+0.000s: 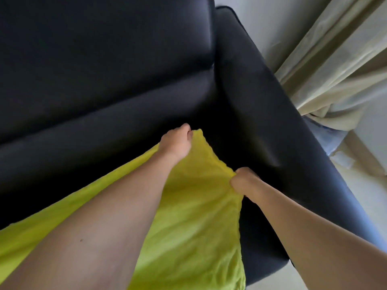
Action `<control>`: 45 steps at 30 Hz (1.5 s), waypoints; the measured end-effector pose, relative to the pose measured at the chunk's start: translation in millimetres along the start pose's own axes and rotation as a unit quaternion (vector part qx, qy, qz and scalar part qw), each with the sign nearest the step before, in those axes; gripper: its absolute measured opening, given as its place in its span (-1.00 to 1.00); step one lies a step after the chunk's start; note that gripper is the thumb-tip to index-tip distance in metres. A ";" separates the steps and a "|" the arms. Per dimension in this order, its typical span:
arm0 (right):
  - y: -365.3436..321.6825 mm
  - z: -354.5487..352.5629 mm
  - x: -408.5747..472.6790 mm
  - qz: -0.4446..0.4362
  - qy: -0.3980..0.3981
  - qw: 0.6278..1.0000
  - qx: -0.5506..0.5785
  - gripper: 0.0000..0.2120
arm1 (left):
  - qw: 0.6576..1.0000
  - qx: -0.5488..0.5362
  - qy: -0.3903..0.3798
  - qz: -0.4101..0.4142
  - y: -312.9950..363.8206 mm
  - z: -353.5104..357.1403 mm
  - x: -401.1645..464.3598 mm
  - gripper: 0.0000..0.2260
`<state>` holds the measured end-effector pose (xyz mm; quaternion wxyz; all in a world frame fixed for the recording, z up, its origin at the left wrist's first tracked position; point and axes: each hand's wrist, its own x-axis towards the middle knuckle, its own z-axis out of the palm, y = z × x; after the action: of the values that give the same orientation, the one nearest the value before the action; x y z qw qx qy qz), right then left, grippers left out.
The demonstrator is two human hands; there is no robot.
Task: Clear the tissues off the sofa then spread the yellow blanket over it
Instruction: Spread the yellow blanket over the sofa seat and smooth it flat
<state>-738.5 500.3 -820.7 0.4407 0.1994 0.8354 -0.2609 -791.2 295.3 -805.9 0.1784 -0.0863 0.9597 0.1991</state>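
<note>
Presently, blanket: yellow blanket (194, 208) lies over the sofa's seat at the armrest end, running back toward the person.
Left hand: left hand (176, 143) grips the blanket's far corner, fingers curled round the cloth, nearest the sofa's backrest.
Right hand: right hand (244, 182) pinches the blanket's side edge in a closed fist, beside the armrest.
Sofa: dark sofa (104, 70), smooth upholstery.
Surroundings: beige curtain (335, 65) hangs beyond the sofa's armrest.

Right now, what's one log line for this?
step: spreading | left hand: grips blanket | right hand: grips blanket edge | sofa: no tissues seen
</note>
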 end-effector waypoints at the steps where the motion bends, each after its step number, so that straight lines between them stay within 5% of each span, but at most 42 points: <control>1: 1.0 3.1 6.2 -0.006 0.010 1.000 -0.008 -0.91 | 1.000 0.024 0.005 0.013 -3.2 7.2 2.0 -0.77; 4: -4.0 13.7 20.4 -0.009 -0.001 1.000 -0.018 -0.92 | 0.995 0.081 0.010 0.063 -20.1 32.2 -6.1 -0.63; 7: -17.9 19.9 20.3 -0.012 0.024 0.999 -0.045 -0.52 | 0.984 0.136 0.086 0.074 -41.7 47.9 -41.0 -0.57; 9: -30.7 22.6 21.9 -0.067 0.083 0.989 -0.106 -0.47 | 0.984 0.149 0.088 0.034 -54.5 51.8 -56.9 -0.60; 13: -67.8 27.7 31.1 -0.231 0.177 0.928 -0.232 -0.64 | 0.992 0.099 -0.006 -0.082 -80.6 56.1 -63.3 -0.55; 17: -90.8 34.1 53.2 -0.312 0.156 0.839 -0.417 -0.48 | 0.989 0.088 -0.076 -0.093 -99.3 67.5 -56.2 -0.48; 19: -89.7 40.6 62.2 -0.308 0.103 0.819 -0.474 -0.44 | 0.987 0.089 -0.098 -0.090 -102.5 75.2 -54.4 -0.46; 26: -73.5 5.7 67.0 -0.208 0.122 0.735 -0.633 -0.43 | 0.987 0.079 -0.124 -0.069 -76.8 87.9 -54.4 -0.44; 28: -78.8 2.2 64.2 -0.204 0.127 0.759 -0.605 -0.47 | 0.986 0.066 -0.133 -0.071 -60.4 90.1 -55.1 -0.42; 31: -87.1 19.0 47.6 -0.236 0.167 0.842 -0.456 -0.50 | 0.984 0.055 -0.141 -0.090 -49.1 91.2 -53.0 -0.40; 34: -84.1 40.1 44.5 -0.222 0.093 0.906 -0.347 -0.33 | 0.982 0.054 -0.156 -0.096 -51.2 88.8 -46.3 -0.39; 36: -77.9 44.5 56.6 -0.188 0.053 0.919 -0.342 -0.30 | 0.981 0.061 -0.164 -0.090 -52.0 85.7 -41.8 -0.39; 45: -80.3 30.0 77.5 -0.198 0.101 0.937 -0.270 -0.41 | 0.978 0.137 -0.148 -0.047 -67.3 60.5 -25.2 -0.37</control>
<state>-806.0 427.0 -879.2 0.3303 -0.0708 0.9373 -0.0861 -733.4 261.7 -871.8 0.3374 -0.0753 0.9359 0.0682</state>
